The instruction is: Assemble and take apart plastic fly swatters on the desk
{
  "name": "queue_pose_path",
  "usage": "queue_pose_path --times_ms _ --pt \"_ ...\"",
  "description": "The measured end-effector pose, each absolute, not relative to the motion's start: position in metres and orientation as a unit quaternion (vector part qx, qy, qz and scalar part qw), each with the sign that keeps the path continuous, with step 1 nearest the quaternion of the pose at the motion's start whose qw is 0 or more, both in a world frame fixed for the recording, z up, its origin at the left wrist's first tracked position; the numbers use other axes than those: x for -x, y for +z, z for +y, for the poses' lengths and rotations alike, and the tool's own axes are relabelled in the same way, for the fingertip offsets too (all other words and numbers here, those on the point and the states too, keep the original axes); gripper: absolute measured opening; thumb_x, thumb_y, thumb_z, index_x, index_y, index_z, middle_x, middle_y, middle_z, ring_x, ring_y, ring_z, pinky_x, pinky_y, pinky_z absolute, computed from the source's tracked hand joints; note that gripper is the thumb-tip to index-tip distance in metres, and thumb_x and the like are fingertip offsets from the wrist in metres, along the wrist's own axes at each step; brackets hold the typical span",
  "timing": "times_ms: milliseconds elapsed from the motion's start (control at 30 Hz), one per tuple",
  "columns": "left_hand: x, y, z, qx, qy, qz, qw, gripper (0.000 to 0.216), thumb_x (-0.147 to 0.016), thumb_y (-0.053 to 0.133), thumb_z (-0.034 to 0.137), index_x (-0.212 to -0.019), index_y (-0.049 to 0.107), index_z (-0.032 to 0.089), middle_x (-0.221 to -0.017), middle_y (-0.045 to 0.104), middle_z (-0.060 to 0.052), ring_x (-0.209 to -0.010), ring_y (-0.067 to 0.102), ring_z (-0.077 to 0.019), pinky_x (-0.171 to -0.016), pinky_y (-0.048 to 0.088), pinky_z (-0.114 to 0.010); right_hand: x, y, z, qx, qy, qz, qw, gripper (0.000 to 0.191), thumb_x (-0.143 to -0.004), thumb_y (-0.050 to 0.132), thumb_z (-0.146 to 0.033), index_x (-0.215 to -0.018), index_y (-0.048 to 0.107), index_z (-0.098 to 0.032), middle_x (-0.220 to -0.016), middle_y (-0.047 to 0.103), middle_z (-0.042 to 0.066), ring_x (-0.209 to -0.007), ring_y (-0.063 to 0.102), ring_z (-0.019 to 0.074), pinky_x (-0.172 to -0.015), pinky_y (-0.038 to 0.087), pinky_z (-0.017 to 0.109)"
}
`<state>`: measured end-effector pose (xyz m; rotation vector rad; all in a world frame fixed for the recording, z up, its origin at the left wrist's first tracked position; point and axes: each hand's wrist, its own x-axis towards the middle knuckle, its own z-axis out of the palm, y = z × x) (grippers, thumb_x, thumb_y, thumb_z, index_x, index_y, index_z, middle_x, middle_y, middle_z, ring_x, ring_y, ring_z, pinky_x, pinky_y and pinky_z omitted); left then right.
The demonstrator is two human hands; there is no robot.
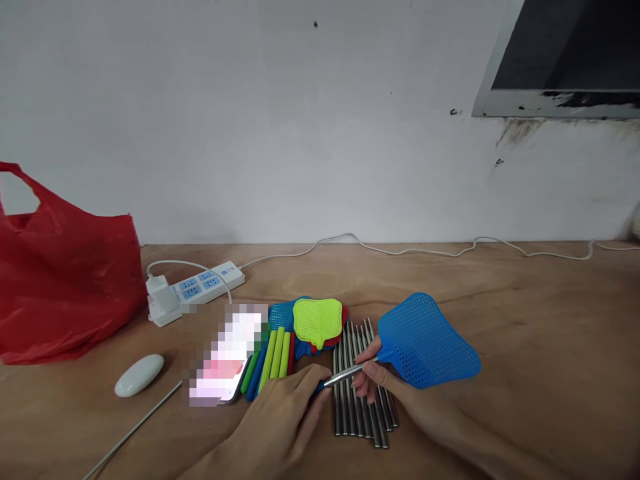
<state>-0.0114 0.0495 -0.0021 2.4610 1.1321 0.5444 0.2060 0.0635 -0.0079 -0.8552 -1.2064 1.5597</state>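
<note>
A fly swatter with a blue mesh head (pixel 425 341) and a metal rod is held level between both hands. My left hand (pixel 287 410) is closed around its blue grip, most of which the fingers hide. Near the head, my right hand (pixel 377 380) pinches the metal rod where it meets the blue neck. Beneath the hands lie several metal rods (pixel 353 417) side by side. To their left are loose coloured grips (pixel 277 353) in green, blue, yellow and red. Behind those, a yellow swatter head (pixel 317 320) tops a pile with blue and red ones.
A phone (pixel 227 363) with a lit, blurred screen lies left of the grips. Farther left are a white mouse-shaped object (pixel 139 375), a power strip (pixel 200 287) with a plugged-in charger, and a red plastic bag (pixel 65 280). A white cable (pixel 410 251) runs along the wall.
</note>
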Motion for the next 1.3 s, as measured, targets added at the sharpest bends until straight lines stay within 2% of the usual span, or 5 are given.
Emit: queue_pose_path --times_ms 633,867,1000,1200,1300 --pt "0.013 0.003 0.048 -0.854 0.188 0.435 0.216 0.029 -0.105 0.027 0.036 -0.088 0.048 0.024 -0.075 0.063 0.000 -0.067 0.064 -0.0208 -0.057 0.036 -0.028 -0.210 -0.024 0.067 0.392 0.573 -0.435 0.574 0.035 -0.078 0.072 -0.057 -0.078 0.074 -0.022 -0.064 0.068 0.002 -0.058 0.061 0.0184 -0.060 0.052 0.033" --pt "0.017 0.002 0.044 -0.832 0.195 0.460 0.241 0.035 -0.104 0.027 0.042 -0.089 0.052 0.024 -0.076 0.063 -0.001 -0.069 0.061 -0.0209 -0.063 0.043 -0.029 -0.220 -0.015 0.082 0.414 0.545 -0.260 0.681 0.040 -0.063 0.087 -0.047 -0.096 0.074 -0.029 -0.104 0.075 0.000 -0.108 0.065 0.0271 -0.092 0.053 0.042" --pt "0.018 0.005 0.044 -0.796 0.245 0.454 0.316 0.039 -0.101 0.033 0.052 -0.082 0.053 0.024 -0.077 0.060 0.001 -0.075 0.060 -0.0181 -0.069 0.047 -0.027 -0.221 -0.007 0.080 0.398 0.563 -0.280 0.668 0.043 -0.063 0.087 -0.047 -0.100 0.073 -0.030 -0.099 0.076 0.001 -0.099 0.068 0.0273 -0.084 0.056 0.042" --pt "0.017 0.017 0.047 -0.625 0.195 0.429 0.622 0.047 -0.088 0.047 0.069 -0.075 0.042 0.024 -0.058 0.037 0.009 -0.045 0.029 -0.0084 -0.037 0.025 -0.018 -0.227 0.001 0.082 0.406 0.590 -0.302 0.629 0.039 -0.057 0.092 -0.043 -0.083 0.070 -0.024 -0.075 0.072 -0.001 -0.064 0.064 0.0177 -0.057 0.052 0.029" --pt "0.016 0.020 0.047 -0.607 0.165 0.430 0.648 0.050 -0.086 0.050 0.072 -0.079 0.043 0.023 -0.060 0.039 0.009 -0.044 0.030 -0.0074 -0.035 0.024 -0.017 -0.227 0.002 0.083 0.408 0.575 -0.322 0.633 0.039 -0.055 0.093 -0.040 -0.064 0.061 -0.021 -0.055 0.059 -0.005 -0.046 0.049 0.0104 -0.041 0.039 0.022"
